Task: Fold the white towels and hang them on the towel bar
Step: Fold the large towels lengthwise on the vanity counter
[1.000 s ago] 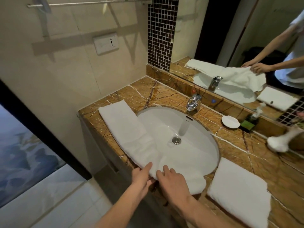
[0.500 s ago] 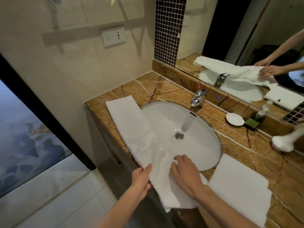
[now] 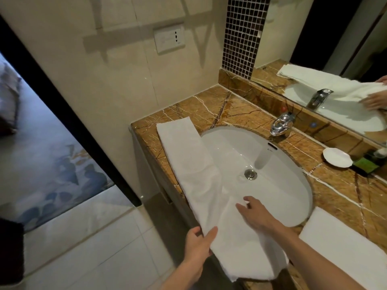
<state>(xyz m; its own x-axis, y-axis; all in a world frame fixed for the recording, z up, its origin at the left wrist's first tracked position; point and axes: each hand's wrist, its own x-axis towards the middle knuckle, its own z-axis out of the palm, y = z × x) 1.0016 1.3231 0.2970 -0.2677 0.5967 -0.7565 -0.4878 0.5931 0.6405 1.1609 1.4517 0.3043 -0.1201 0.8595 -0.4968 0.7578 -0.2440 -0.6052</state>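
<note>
Brown marble tabletop fills a tiled bathroom corner, with a white oval sink sunk into it. You stand at its front edge with a long white towel stretched before you. Its far end lies flat on the tabletop left of the sink, its middle covers the sink's left rim, and its near end droops over the front edge toward you. Your left hand pinches the towel's near left edge, thumb on top and fingers curled beneath the cloth. Your right hand lies palm down on the towel at the sink's front rim, fingers straight and spread apart, gripping nothing. A second white towel, already folded into a neat rectangle, rests on the tabletop right of the sink, well apart from both hands. A chrome faucet stands at the sink's back rim, and a small white dish sits to its right beside a green packet. A mirror above the backsplash reflects the towel, the faucet and your hands. A wall socket is set in the beige wall on the left, near a strip of dark mosaic tile. Pale floor tiles show below the tabletop.
</note>
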